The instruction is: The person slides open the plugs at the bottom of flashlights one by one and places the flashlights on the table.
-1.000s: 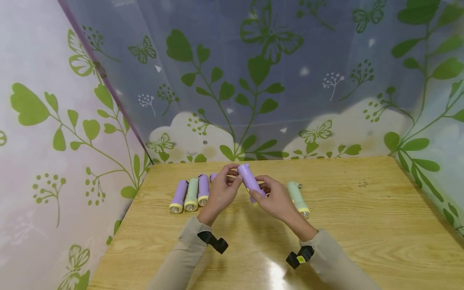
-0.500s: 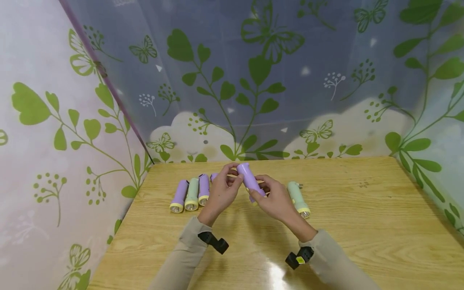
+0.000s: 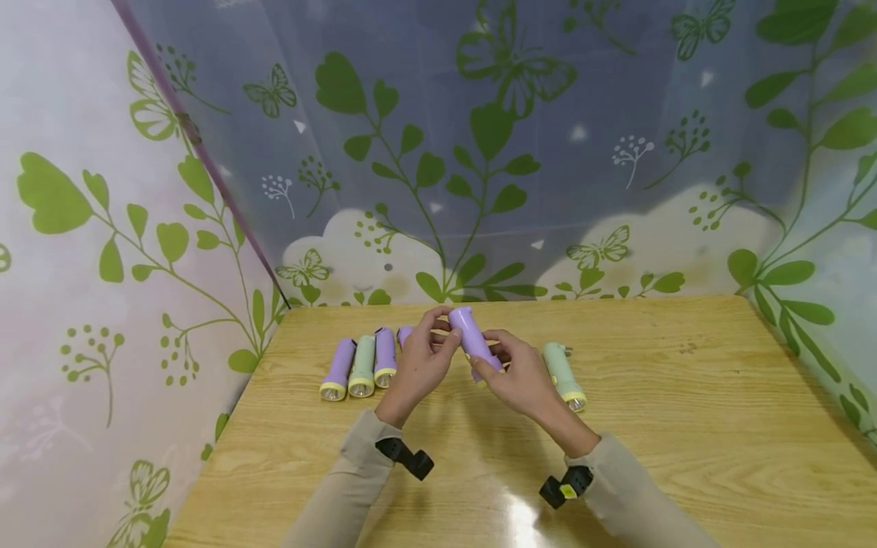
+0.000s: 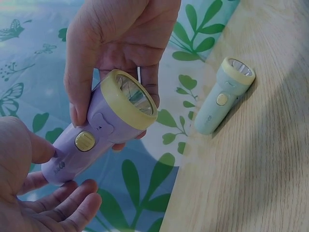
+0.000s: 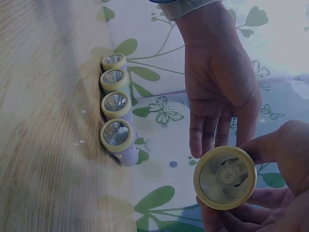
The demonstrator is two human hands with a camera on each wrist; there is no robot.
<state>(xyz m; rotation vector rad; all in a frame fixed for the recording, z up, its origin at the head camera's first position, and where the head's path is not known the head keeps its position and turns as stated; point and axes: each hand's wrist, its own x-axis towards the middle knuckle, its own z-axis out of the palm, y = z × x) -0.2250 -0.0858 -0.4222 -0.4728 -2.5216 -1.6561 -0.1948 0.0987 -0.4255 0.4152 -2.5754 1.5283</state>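
Observation:
Both hands hold a purple flashlight [image 3: 470, 332] tilted above the table, its yellow-rimmed head toward the person. My right hand [image 3: 518, 377] grips it near the head, thumb on the near side. At the tail end, my left hand [image 3: 421, 367] pinches it between thumb and forefinger, the other fingers loosely spread. The left wrist view shows a yellow switch [image 4: 85, 141] on the barrel, beside the left thumb. In the right wrist view the lens [image 5: 225, 178] faces the camera. A green flashlight [image 3: 560, 369] with metal prongs at its tail lies right of the right hand.
Left of the hands several flashlights lie in a row: a purple one [image 3: 339, 367], a green one [image 3: 363, 365], another purple one [image 3: 385, 356], and a purple one [image 3: 405, 332] mostly behind the left hand. The wooden table [image 3: 685, 426] meets patterned cloth walls [image 3: 411, 175].

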